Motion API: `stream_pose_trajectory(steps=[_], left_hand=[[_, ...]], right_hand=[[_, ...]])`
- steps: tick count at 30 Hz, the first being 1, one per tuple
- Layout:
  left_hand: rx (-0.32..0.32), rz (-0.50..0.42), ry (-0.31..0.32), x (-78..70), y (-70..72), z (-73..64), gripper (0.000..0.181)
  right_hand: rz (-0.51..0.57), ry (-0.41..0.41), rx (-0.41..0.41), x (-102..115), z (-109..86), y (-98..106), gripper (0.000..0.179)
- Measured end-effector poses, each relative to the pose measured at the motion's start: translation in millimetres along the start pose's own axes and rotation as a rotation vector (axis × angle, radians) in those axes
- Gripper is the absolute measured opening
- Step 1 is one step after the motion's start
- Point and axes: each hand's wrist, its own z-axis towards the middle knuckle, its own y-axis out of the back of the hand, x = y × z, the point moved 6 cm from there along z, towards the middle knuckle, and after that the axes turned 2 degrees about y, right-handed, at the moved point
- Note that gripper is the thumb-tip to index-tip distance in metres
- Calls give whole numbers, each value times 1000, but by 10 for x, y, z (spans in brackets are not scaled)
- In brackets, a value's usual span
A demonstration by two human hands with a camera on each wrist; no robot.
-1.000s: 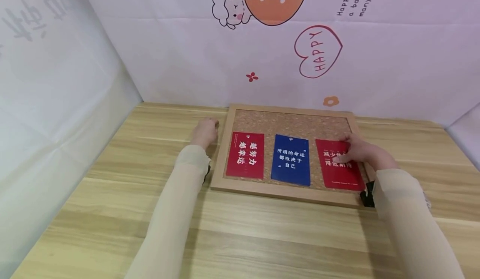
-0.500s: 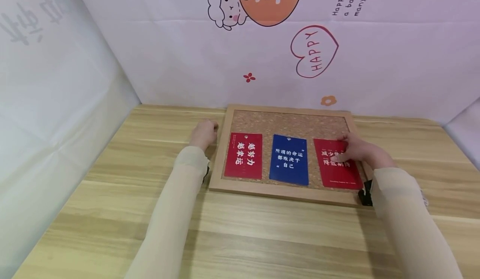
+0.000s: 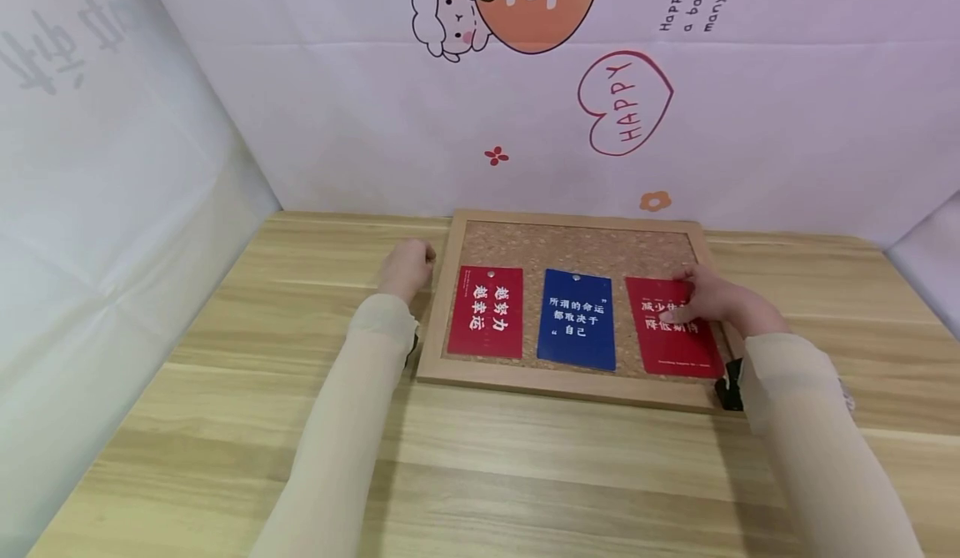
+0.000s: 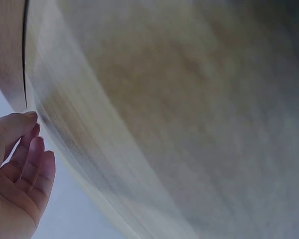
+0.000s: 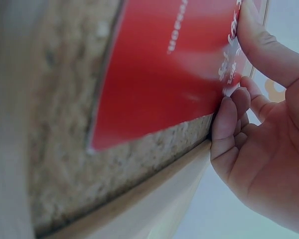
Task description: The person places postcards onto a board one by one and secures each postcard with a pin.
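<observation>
A wood-framed corkboard [image 3: 585,243] lies on the table with three printed cards on it. A red card [image 3: 486,312] is at the left, a blue card [image 3: 577,319] in the middle, and a second red card [image 3: 678,349] at the right. My right hand [image 3: 723,299] holds this right-hand card by its right side, thumb [image 5: 269,47] on its face and curled fingers [image 5: 226,119] at its edge over the frame. Just left of the board, my left hand [image 3: 408,266] rests with loosely curled fingers [image 4: 32,164], holding nothing. Its contact with the frame cannot be made out.
The wooden table [image 3: 555,475] stretches in front of the board and to both sides. Behind it hangs a white cloth [image 3: 360,124] with printed cartoons and lettering. Another white cloth [image 3: 112,208] closes off the left side. A black wrist strap [image 3: 730,385] overlaps the board's lower right corner.
The head view has shifted slightly, so the scene sits a little further left. Both hands and the cards keep their places on and beside the board.
</observation>
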Motion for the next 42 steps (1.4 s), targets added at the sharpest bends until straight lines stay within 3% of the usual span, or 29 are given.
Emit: stream_pose_trajectory(steps=[27, 34, 38, 42], left_hand=[[22, 22, 16, 20, 35, -43, 28], [13, -2, 31, 0, 74, -44, 20], [16, -13, 21, -35, 88, -41, 36], [1, -18, 20, -82, 106, -41, 36]], right_hand=[[18, -6, 18, 18, -27, 6, 85], [14, 3, 15, 31, -26, 10, 85], [12, 0, 18, 35, -34, 6, 86], [15, 4, 19, 39, -40, 5, 85]])
